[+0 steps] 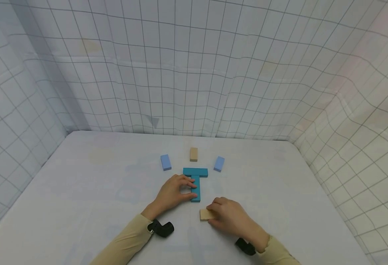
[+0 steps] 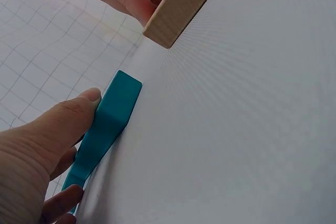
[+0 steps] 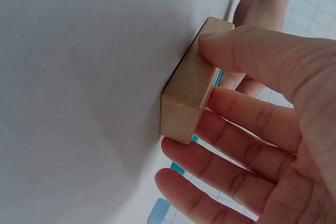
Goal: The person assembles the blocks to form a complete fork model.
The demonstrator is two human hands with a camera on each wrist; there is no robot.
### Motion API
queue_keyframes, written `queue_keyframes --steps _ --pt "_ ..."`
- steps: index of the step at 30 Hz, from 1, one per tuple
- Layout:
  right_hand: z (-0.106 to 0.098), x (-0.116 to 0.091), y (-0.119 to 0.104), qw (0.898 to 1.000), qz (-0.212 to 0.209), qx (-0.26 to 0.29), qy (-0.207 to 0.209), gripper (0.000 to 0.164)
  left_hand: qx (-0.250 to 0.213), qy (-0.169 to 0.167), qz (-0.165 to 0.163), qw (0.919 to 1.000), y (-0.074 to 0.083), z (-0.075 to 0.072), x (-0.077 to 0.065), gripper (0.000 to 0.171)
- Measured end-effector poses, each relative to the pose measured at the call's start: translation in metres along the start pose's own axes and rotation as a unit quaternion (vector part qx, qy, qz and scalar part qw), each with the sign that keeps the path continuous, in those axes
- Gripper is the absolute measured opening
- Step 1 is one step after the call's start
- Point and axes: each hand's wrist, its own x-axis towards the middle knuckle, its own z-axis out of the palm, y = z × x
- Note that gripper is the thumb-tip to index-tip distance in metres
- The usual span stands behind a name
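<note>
Two teal blocks form a T on the white table: a crossbar block (image 1: 195,172) at the back and a stem block (image 1: 196,191) running toward me. My left hand (image 1: 174,193) rests along the stem's left side, thumb and fingertips touching it at separate spots. In the left wrist view the thumb lies on the teal stem block (image 2: 113,103). My right hand (image 1: 228,215) grips a small wooden block (image 1: 206,214) just in front of the stem's near end. The right wrist view shows my thumb on the wooden block's (image 3: 191,80) side, with fingers against its opposite face.
Behind the T lies another wooden block (image 1: 194,154), with a light blue block (image 1: 165,162) to its left and another light blue block (image 1: 219,163) to its right. Grid-patterned white curtains (image 1: 187,73) surround the table (image 1: 97,176). Each wrist wears a black device (image 1: 162,229).
</note>
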Motion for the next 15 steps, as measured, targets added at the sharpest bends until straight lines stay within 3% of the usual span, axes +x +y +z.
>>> queue_keyframes --steps 15 --pt "0.002 -0.002 0.016 0.998 0.038 0.042 0.021 0.037 0.001 0.001 -0.003 1.0000 -0.002 0.002 0.000 0.030"
